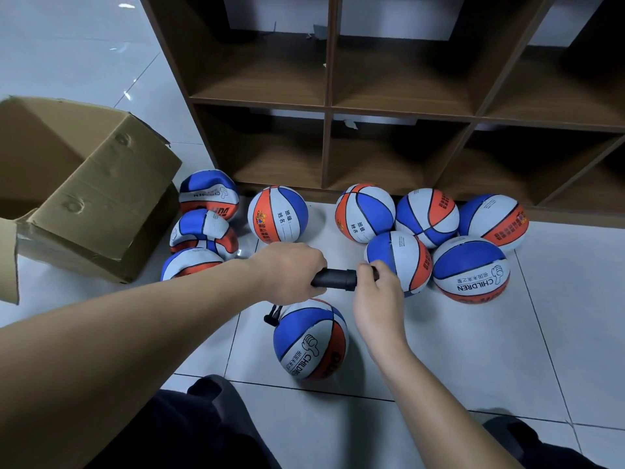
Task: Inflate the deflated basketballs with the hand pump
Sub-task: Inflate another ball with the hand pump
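My left hand point(287, 270) is wrapped round the black pump point(334, 279), my right hand point(378, 289) gripping its other end. The ball point(311, 340) sits just below my grip, and the hose mostly hides behind it.

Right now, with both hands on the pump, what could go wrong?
1. The hose runs from the pump to the near ball, which lies loose on the floor; if it rolls, the needle may bend or pull out.
2. The left hand and right hand sit close together on the pump, so a stroke might pinch a finger.
3. The round balls beside it could be knocked and roll away.
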